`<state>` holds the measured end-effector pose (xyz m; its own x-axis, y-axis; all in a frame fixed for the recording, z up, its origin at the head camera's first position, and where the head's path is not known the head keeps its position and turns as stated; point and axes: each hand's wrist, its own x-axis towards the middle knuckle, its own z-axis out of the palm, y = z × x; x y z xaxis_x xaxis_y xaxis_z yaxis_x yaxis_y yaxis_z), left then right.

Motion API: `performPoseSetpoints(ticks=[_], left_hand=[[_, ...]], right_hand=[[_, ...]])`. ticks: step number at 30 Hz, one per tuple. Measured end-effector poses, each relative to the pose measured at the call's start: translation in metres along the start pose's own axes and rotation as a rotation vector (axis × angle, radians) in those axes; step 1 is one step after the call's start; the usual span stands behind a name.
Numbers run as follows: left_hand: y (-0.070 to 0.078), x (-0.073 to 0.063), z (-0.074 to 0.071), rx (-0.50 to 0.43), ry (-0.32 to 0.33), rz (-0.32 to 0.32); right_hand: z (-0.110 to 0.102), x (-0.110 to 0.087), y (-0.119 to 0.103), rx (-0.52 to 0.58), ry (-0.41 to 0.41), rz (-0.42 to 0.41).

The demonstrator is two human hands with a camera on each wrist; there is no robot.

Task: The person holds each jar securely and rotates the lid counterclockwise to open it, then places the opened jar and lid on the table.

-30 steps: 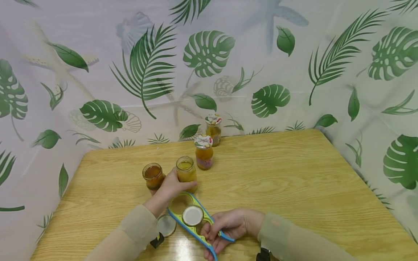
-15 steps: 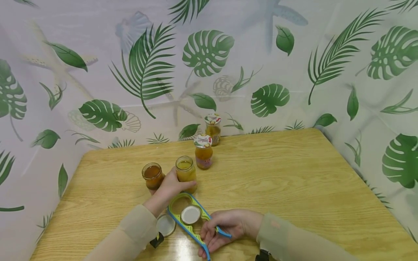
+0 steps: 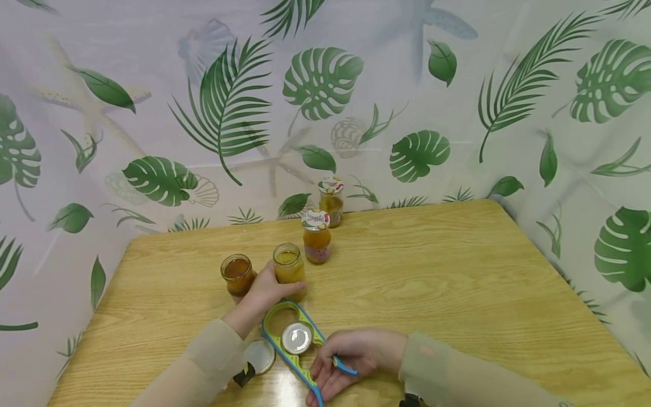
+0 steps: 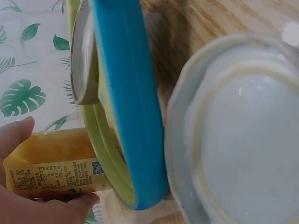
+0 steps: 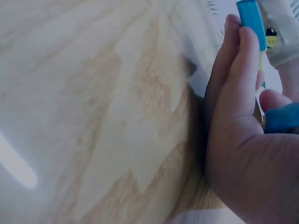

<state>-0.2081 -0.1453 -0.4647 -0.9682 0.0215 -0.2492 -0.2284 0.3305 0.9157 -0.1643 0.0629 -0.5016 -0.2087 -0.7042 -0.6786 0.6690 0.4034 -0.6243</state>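
Note:
My left hand (image 3: 266, 289) grips an open glass jar of yellow fruit (image 3: 289, 268), thumb on its right side; its printed label shows in the left wrist view. Beside that hand stands a second lidless jar (image 3: 238, 270) with amber contents. My right hand (image 3: 356, 356) holds a blue and green jar opener (image 3: 294, 362) by its handles, thumb and fingers between the two arms. A metal lid (image 3: 297, 338) sits within the opener's middle ring. Another lid (image 4: 243, 140), white inside, lies left of the opener, large in the left wrist view.
Two sealed jars stand farther back: an orange one (image 3: 317, 246) and, behind it, a yellow one (image 3: 331, 206) near the wall. The wooden table (image 3: 432, 271) ends at a leaf-patterned covering (image 3: 417, 155) at the back and sides.
My right hand and the opener's handles have shifted slightly left. The lid in the opener has tilted a little and now catches the light. My left hand and its jar stay put.

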Motion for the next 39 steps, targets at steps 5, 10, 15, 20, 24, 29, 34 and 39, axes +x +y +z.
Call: performPoseSetpoints(ticks=[5,10,15,20,24,29,34,39], left_hand=[[0.000,-0.001,0.000,-0.009,-0.010,0.002],[-0.001,-0.001,0.000,-0.007,-0.008,0.002],[0.000,0.000,0.000,0.006,0.000,0.006],[-0.001,0.000,0.001,0.013,0.009,0.007],[-0.001,0.000,0.001,-0.002,0.006,0.005],[-0.001,0.000,0.000,-0.022,-0.006,-0.004],[-0.001,-0.001,0.000,-0.045,-0.020,-0.018],[-0.001,0.000,0.001,-0.046,-0.017,-0.011]], right_hand=[[0.002,-0.002,0.002,-0.008,0.026,-0.024],[-0.001,-0.003,0.001,-0.015,-0.009,-0.013],[-0.003,-0.004,0.001,-0.017,-0.036,-0.023],[-0.005,-0.005,0.002,-0.042,-0.055,-0.051],[-0.004,-0.007,0.002,-0.061,-0.062,-0.073],[-0.003,-0.010,0.000,-0.075,-0.060,-0.061],[-0.002,-0.013,-0.001,-0.134,-0.055,-0.072],[-0.003,-0.017,-0.001,-0.199,-0.059,-0.094]])
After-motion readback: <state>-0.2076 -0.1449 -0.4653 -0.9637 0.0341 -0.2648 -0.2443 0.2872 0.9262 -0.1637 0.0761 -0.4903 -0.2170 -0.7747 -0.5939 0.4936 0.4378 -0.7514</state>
